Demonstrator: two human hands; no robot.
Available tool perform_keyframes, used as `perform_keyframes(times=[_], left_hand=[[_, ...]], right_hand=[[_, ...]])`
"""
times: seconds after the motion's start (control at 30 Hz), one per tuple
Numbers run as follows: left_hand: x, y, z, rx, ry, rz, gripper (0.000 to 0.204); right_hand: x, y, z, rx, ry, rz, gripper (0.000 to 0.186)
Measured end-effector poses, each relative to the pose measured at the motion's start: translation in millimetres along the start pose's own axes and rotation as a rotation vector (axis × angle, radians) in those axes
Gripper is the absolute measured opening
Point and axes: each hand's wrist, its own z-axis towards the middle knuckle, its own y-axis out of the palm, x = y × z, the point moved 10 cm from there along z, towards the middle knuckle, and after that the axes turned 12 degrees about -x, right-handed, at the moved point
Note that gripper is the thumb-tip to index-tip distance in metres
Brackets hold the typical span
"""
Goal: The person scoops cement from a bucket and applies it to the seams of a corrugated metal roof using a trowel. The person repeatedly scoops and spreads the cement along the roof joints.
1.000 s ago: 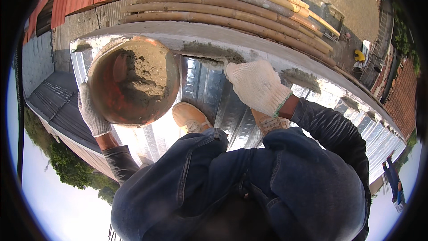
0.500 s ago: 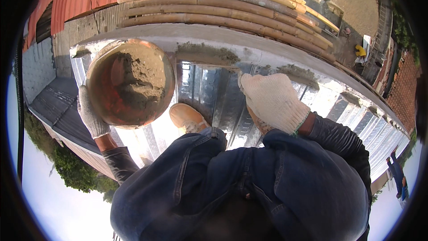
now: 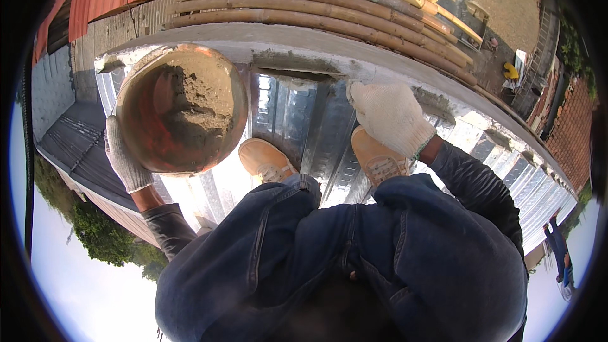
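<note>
On the corrugated metal roof (image 3: 297, 120), I see the left hand (image 3: 123, 158) gripping a mortar-filled bowl (image 3: 180, 107) beside the grey ledge (image 3: 266, 41). Right hand (image 3: 389, 117) is closed near that ledge; its contents are hidden. Mortar patches lie placed; much stays in the bowl.

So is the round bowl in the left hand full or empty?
Partly full. The bowl holds a grey lump of mortar on its right side, while bare reddish inner wall shows on the left. The gloved left hand grips its rim.

Round reddish pan (image 3: 180, 111), roughly half full of grey mortar, held level
</note>
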Motion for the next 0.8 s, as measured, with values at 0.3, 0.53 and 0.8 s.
perform_keyframes(times=[0.3, 0.53, 0.8], left_hand=[[-2.6, 0.5, 16.1, 0.005, -0.08, 0.008, 0.048], [-26.2, -104.6, 80.9, -0.246, 0.275, 0.516, 0.053], [-13.5, 8.7, 36.2, -0.081, 0.083, 0.495, 0.054]], right_hand=[[-15.8, 15.0, -29.7, 0.024, 0.028, -0.011, 0.025], [-22.6, -5.1, -59.8, -0.027, 0.017, 0.149, 0.024], [1.8, 25.8, -85.3, 0.122, 0.071, 0.474, 0.021]])
